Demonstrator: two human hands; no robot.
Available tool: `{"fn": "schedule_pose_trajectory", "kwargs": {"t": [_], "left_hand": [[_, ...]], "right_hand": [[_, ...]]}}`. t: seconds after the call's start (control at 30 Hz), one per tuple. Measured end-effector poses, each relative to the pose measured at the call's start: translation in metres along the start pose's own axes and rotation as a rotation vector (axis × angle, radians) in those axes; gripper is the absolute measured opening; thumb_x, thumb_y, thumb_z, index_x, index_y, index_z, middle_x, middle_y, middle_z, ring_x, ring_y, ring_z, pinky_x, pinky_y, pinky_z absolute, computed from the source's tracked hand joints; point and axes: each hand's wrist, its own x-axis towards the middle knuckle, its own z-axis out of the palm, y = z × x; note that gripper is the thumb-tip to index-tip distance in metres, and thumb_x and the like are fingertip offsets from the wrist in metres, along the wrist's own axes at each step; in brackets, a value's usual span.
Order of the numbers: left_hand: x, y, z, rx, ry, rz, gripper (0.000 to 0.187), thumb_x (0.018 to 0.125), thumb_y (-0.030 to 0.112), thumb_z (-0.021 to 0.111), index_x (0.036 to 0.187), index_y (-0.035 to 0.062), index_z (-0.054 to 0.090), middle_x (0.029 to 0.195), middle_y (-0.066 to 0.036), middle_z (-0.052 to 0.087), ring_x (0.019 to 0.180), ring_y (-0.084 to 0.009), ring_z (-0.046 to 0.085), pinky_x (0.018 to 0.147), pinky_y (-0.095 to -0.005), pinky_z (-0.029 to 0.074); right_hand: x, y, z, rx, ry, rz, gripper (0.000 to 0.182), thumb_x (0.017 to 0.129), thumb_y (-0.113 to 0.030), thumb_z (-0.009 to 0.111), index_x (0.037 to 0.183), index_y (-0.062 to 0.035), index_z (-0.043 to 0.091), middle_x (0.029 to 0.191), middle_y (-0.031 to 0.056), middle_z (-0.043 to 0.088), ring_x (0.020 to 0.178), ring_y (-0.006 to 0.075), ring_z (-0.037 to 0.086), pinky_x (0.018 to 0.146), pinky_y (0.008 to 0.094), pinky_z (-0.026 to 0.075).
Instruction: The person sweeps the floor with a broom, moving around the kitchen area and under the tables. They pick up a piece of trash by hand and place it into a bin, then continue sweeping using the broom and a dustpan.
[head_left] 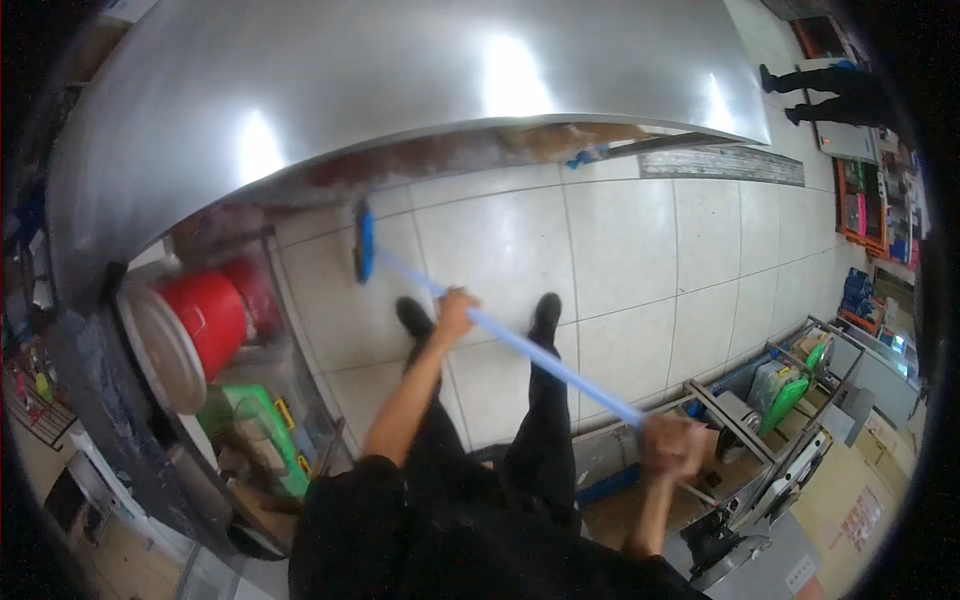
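Observation:
A long broom (545,360) with a pale blue handle slants across in front of me. Its blue head (365,240) rests on the tiled floor at the left, close to the steel counter. Partway down the handle, my left hand (457,310) is closed around it. My right hand (675,447), somewhat blurred, grips the upper end of the handle at the lower right. Both my feet stand on the tiles, one on each side of the handle.
A steel counter (400,70) spans the top. At the left are a red bucket (203,322) and a green container (265,435) on a low shelf. A metal rack (745,440) stands at lower right. A floor drain grate (720,165) and another person's legs (825,95) show at upper right.

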Motion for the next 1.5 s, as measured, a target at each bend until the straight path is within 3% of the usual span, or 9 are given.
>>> {"fn": "schedule_pose_trajectory", "kwargs": {"t": [0.27, 0.43, 0.7, 0.97, 1.1, 1.2, 1.23, 1.43, 1.5], "left_hand": [[0.192, 0.077, 0.206, 0.122, -0.259, 0.068, 0.021, 0.06, 0.02, 0.071, 0.077, 0.0097, 0.062, 0.088, -0.01, 0.057, 0.098, -0.0325, 0.047, 0.084, -0.0458, 0.038], [0.267, 0.298, 0.395, -0.007, -0.207, 0.31, 0.024, 0.053, 0.021, 0.073, 0.071, 0.0097, 0.061, 0.082, -0.011, 0.057, 0.092, -0.0304, 0.049, 0.078, -0.05, 0.038], [0.24, 0.527, 0.314, -0.53, -0.091, 0.211, 0.011, 0.061, 0.012, 0.068, 0.069, 0.014, 0.06, 0.08, -0.008, 0.052, 0.095, -0.0259, 0.045, 0.077, -0.0417, 0.035], [0.116, 0.238, 0.224, -0.086, 0.167, -0.092, 0.017, 0.059, 0.015, 0.067, 0.065, 0.007, 0.054, 0.077, -0.013, 0.051, 0.082, -0.0308, 0.049, 0.073, -0.0429, 0.04], [0.079, -0.019, 0.223, -0.116, 0.368, -0.241, 0.008, 0.07, 0.01, 0.062, 0.076, 0.0066, 0.059, 0.082, -0.01, 0.054, 0.091, -0.0309, 0.048, 0.089, -0.0411, 0.036], [0.112, 0.004, 0.2, 0.533, 0.284, 0.124, 0.024, 0.083, 0.025, 0.053, 0.07, 0.005, 0.049, 0.066, -0.01, 0.049, 0.074, -0.0264, 0.049, 0.084, -0.0436, 0.039], [0.11, 0.003, 0.246, 0.122, 0.259, 0.116, 0.02, 0.07, 0.019, 0.061, 0.087, 0.0072, 0.061, 0.099, -0.012, 0.058, 0.1, -0.0309, 0.047, 0.088, -0.0433, 0.035], [0.23, 0.409, 0.335, -0.419, 0.043, 0.24, 0.012, 0.068, 0.025, 0.063, 0.071, 0.0137, 0.062, 0.087, -0.011, 0.058, 0.098, -0.0356, 0.048, 0.085, -0.0657, 0.026], [0.254, 0.479, 0.337, -0.482, -0.174, 0.284, 0.012, 0.068, 0.023, 0.064, 0.069, 0.0114, 0.064, 0.085, -0.011, 0.06, 0.093, -0.0326, 0.053, 0.086, -0.0607, 0.033]], "right_hand": [[0.093, 0.025, -0.167, 0.179, 0.259, 0.012, 0.036, 0.091, -0.028, 0.032, 0.058, -0.0137, 0.035, 0.043, 0.0017, 0.034, 0.04, 0.014, 0.03, 0.048, 0.0318, 0.033], [0.116, -0.102, -0.328, -0.441, 0.438, -0.163, 0.033, 0.088, -0.025, 0.038, 0.059, -0.0107, 0.036, 0.055, 0.0035, 0.04, 0.052, 0.0156, 0.042, 0.051, 0.0307, 0.038], [0.188, -0.258, -0.335, -0.051, 0.03, -0.299, 0.03, 0.085, -0.027, 0.042, 0.086, 0.0003, 0.054, 0.06, 0.0126, 0.047, 0.055, 0.0263, 0.048, 0.057, 0.0414, 0.042], [0.196, -0.029, -0.438, -0.264, 0.117, 0.034, 0.021, 0.077, -0.023, 0.053, 0.074, -0.002, 0.052, 0.056, 0.0067, 0.045, 0.05, 0.0209, 0.044, 0.052, 0.0344, 0.041], [0.172, 0.19, -0.248, -0.204, -0.008, 0.158, 0.025, 0.081, -0.024, 0.053, 0.064, -0.0048, 0.052, 0.058, 0.0067, 0.049, 0.056, 0.0212, 0.048, 0.056, 0.0329, 0.041], [0.173, 0.209, -0.213, -1.061, 0.073, -0.591, 0.015, 0.084, -0.013, 0.041, 0.075, -0.0047, 0.05, 0.063, 0.007, 0.048, 0.062, 0.0194, 0.049, 0.063, 0.036, 0.043], [0.182, 0.179, -0.247, -0.885, 0.127, -0.386, 0.016, 0.084, -0.015, 0.041, 0.073, -0.0057, 0.048, 0.062, 0.0061, 0.045, 0.06, 0.0186, 0.047, 0.063, 0.0351, 0.042], [0.235, -0.19, -0.283, -0.31, 0.023, -0.059, 0.032, 0.084, -0.027, 0.04, 0.057, -0.0121, 0.032, 0.053, 0.0008, 0.029, 0.051, 0.014, 0.031, 0.062, 0.03, 0.035], [0.228, -0.199, -0.18, -0.283, 0.677, -0.368, 0.025, 0.083, -0.023, 0.054, 0.091, 0.0006, 0.056, 0.063, 0.0103, 0.053, 0.052, 0.0194, 0.053, 0.046, 0.0298, 0.047]]}}
